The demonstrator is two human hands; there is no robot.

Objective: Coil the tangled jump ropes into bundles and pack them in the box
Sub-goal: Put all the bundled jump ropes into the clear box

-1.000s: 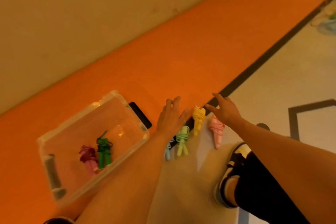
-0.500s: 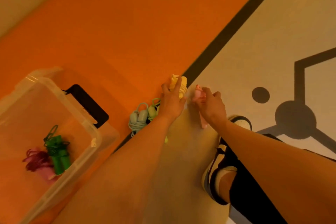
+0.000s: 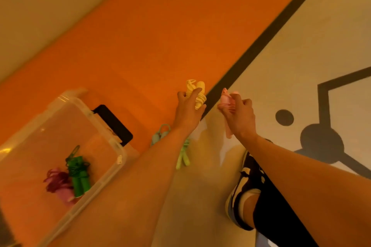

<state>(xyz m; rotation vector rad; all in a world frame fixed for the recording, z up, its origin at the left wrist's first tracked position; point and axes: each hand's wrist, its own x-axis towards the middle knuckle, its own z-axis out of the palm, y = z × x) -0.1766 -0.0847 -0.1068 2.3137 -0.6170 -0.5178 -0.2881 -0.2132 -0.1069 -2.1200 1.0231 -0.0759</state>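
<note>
left hand has its fingers curled round the middle of the yellow jump rope bundle. just to its right, the right hand grips the pink jump rope bundle the same way. whether either bundle is clear of the floor i cannot tell.

these look light: stiff plastic handles, with a thin springy cord wrapped round them that would likely loosen if squeezed at one end. the wrapped waist, where cord crosses both handles, seems the safest hold. the smooth handle tips look slippery.

the clear plastic box sits well to the left of and nearer than the left hand, cut off by the frame edge. a dark green bundle and a magenta bundle lie inside, touching.

the left forearm hides most of a light blue bundle and part of a pale green bundle. the pink bundle's lower end is blurred. a black flat thing beyond the box cannot be identified.
</note>
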